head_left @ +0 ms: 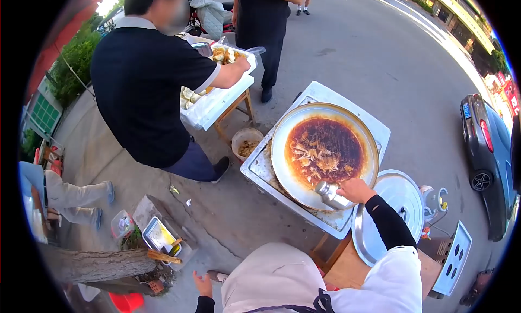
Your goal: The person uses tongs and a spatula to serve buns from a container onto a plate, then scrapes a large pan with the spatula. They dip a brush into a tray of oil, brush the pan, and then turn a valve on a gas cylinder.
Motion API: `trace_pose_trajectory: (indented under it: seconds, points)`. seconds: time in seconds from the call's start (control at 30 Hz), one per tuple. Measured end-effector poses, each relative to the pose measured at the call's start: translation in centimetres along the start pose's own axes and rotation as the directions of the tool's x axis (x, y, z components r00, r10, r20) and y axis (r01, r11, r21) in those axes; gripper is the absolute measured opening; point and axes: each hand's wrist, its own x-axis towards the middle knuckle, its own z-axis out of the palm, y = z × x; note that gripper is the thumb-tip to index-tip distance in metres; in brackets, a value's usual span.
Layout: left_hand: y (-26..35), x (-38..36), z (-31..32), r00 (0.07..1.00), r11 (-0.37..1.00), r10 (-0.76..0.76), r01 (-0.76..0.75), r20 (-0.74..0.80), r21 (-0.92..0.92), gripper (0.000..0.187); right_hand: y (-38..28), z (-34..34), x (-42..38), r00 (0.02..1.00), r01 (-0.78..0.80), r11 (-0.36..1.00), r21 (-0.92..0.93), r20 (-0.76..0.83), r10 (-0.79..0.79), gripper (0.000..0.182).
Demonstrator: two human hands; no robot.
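My right hand (355, 191) is closed around a silvery metal shaker (335, 198), tipped on its side with its narrower end toward the left. It is over the near edge of a wide, shallow round pan (281, 144). Dark brown, glossy sauce (347, 136) covers the pan's middle, with pale shredded bits (320, 160) scattered through its near part. The pan rests on a white square stove top (374, 123). Low on the left, my left hand (203, 286) hangs away from everything, fingers apart and nothing in them.
A large metal lid (374, 226) leans right of the stove by a wooden board (350, 267). At left a person in black (141, 90) reaches over a white table (217, 104) of food. A bucket (239, 136) stands beneath. Another person (263, 14) stands behind; a car (485, 166) is right.
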Motion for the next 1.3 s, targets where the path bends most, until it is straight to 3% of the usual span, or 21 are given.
trace_pose_trajectory:
  seconds: [0.1, 0.2, 0.23, 0.33, 0.37, 0.4, 0.43, 0.47, 0.53, 0.57, 0.6, 0.67, 0.87, 0.93, 1.0, 1.07, 1.1, 1.13, 1.17, 1.2, 1.3]
  points:
    - [1.2, -3.4, -1.7, 0.977, 0.974, -0.214, 0.213, -0.008, -0.074, 0.067, -0.7, 0.3, 5.3, 0.997, 0.065, 0.995, 0.082, 0.043, -0.068, 0.044]
    - [1.9, -6.7, -2.5, 0.958, 0.956, -0.284, 0.279, -0.046, -0.090, 0.066, -0.7, 0.9, 11.1, 0.998, 0.048, 0.986, 0.157, -0.038, -0.043, 0.046]
    - [2.0, -7.6, -2.8, 0.954, 0.953, -0.293, 0.287, -0.058, -0.095, 0.066, 0.4, 1.7, 13.2, 0.994, 0.090, 0.992, 0.083, -0.063, -0.085, 0.045]
    - [-0.4, -9.4, -2.8, 0.945, 0.949, -0.310, 0.302, -0.099, -0.086, 0.065, 2.0, 0.4, 16.5, 0.988, 0.058, 0.998, 0.034, -0.144, -0.053, 0.041]
    - [-4.3, -9.1, -2.3, 0.965, 0.977, -0.212, 0.211, -0.157, -0.024, 0.064, 3.9, 1.4, 18.3, 0.988, 0.023, 0.999, 0.026, -0.152, -0.019, 0.039]
    - [-6.1, -8.8, -2.0, 0.972, 0.992, -0.108, 0.119, -0.207, 0.043, 0.064, 3.7, -0.7, 17.8, 0.978, -0.144, 0.977, 0.160, -0.128, 0.165, 0.038]
    - [-6.0, -8.9, -1.9, 0.971, 0.992, -0.110, 0.120, -0.215, 0.036, 0.064, 6.9, 1.5, 19.7, 0.974, -0.102, 0.994, 0.044, -0.197, 0.109, 0.034]
    - [-5.8, -9.1, -2.0, 0.966, 0.985, -0.169, 0.171, -0.198, -0.010, 0.064, 6.9, -1.0, 18.5, 0.974, -0.167, 0.979, 0.114, -0.138, 0.182, 0.030]
    - [-5.9, -9.6, -2.2, 0.956, 0.972, -0.235, 0.229, -0.176, -0.054, 0.064, 10.5, 0.1, 18.1, 0.933, -0.147, 0.961, -0.235, -0.355, 0.056, 0.029]
    - [-6.0, -9.4, -2.1, 0.963, 0.982, -0.186, 0.186, -0.194, -0.017, 0.064, 11.6, -0.5, 17.2, 0.907, -0.236, 0.972, -0.008, -0.361, 0.217, 0.037]
    - [-6.2, -9.1, -1.8, 0.970, 0.990, -0.133, 0.140, -0.204, 0.019, 0.063, 12.7, -1.1, 16.2, 0.906, -0.243, 0.970, -0.015, -0.361, 0.222, 0.037]
    - [-6.1, -8.3, -1.4, 0.974, 0.989, -0.141, 0.144, -0.178, 0.009, 0.063, 14.2, -2.2, 13.6, 0.749, -0.525, 0.764, 0.376, -0.223, 0.624, 0.037]
    - [-3.8, -3.6, 0.1, 0.991, 0.991, -0.129, 0.127, -0.048, -0.037, 0.062, 13.3, -5.8, 1.8, 0.621, -0.718, 0.594, 0.363, -0.050, 0.782, 0.038]
    - [-3.0, -2.1, 0.6, 0.994, 0.992, -0.107, 0.106, -0.006, -0.062, 0.062, 12.2, -6.2, -1.6, 0.597, -0.746, 0.562, 0.358, -0.017, 0.802, 0.038]
    - [-0.1, -0.7, 0.9, 0.985, 0.982, -0.169, 0.172, 0.032, -0.084, 0.059, 12.8, -4.4, -4.2, 0.738, -0.671, 0.728, 0.142, 0.040, 0.673, 0.038]
    - [1.6, 0.7, 0.9, 0.985, 0.983, -0.155, 0.161, 0.074, -0.086, 0.060, 12.6, -2.4, -6.0, 0.757, -0.652, 0.749, 0.122, 0.033, 0.653, 0.040]
    - [2.4, 1.3, 1.2, 0.983, 0.983, -0.151, 0.160, 0.104, -0.091, 0.060, 11.5, -2.3, -6.5, 0.779, -0.627, 0.761, 0.167, 0.140, 0.611, 0.042]
    - [3.2, 1.8, 1.4, 0.984, 0.983, -0.142, 0.152, 0.108, -0.099, 0.060, 12.1, -0.2, -6.9, 0.853, -0.522, 0.845, 0.118, 0.080, 0.516, 0.044]
    - [3.9, 2.1, 1.3, 0.983, 0.979, -0.127, 0.146, 0.131, -0.142, 0.059, 9.7, -1.6, -6.8, 0.821, -0.562, 0.818, 0.125, 0.204, 0.533, 0.043]
    - [4.4, 2.2, 1.2, 0.981, 0.973, -0.115, 0.142, 0.155, -0.180, 0.059, 7.9, -2.5, -6.7, 0.837, -0.531, 0.816, 0.230, 0.295, 0.461, 0.045]
    - [4.4, 2.8, 1.4, 0.981, 0.983, -0.109, 0.131, 0.161, -0.130, 0.058, 4.3, -3.2, -5.5, 0.868, -0.497, 0.729, 0.470, 0.271, 0.416, 0.045]
